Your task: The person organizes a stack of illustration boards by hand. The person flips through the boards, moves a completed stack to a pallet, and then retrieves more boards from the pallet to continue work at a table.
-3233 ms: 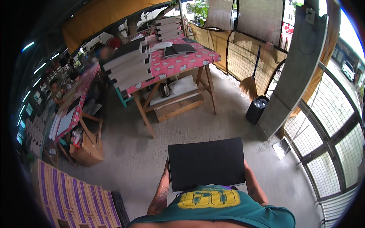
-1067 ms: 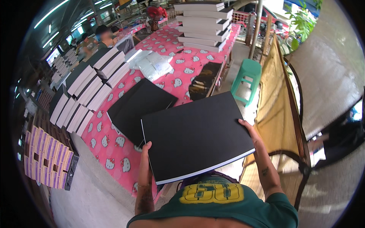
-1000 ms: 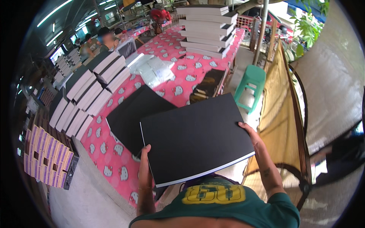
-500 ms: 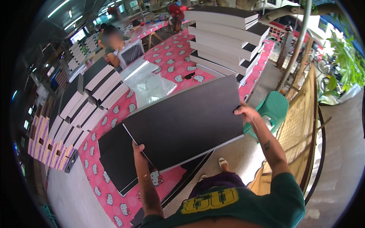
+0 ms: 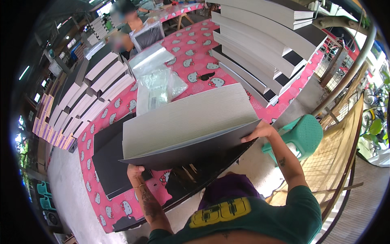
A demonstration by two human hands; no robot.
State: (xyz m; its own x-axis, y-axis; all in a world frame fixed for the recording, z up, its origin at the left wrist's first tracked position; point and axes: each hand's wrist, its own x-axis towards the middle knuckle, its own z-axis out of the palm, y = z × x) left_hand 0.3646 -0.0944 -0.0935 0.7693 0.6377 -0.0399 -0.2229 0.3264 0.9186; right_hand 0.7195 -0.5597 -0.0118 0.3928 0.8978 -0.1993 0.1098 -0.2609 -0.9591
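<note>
A large, thick block of white sheets with a black cover [image 5: 195,118] is tipped up in front of me, its pale, finely layered edge facing upward and its black face toward me. My left hand [image 5: 135,171] grips the lower left corner, thumb on the black face. At the right end my right hand [image 5: 260,132] holds the black cover's edge, thumb in front; its other fingers are mostly hidden. Under and left of the block, flat black sheets [image 5: 111,162] lie on the pink patterned tablecloth [image 5: 87,179]. Clear plastic bags [image 5: 156,87] lie just beyond it.
Tall piles of similar white blocks stand at the right [image 5: 260,44] and left [image 5: 91,89]. A green plastic stool [image 5: 306,130] is beside the table at right. The cloth is torn near the front edge, baring a dark surface [image 5: 191,179]. Two people sit beyond the left pile.
The block has tipped from showing its broad black face to showing its layered white edge on top. Both hands moved with it, the left one slightly left and down. My view has shifted too.
</note>
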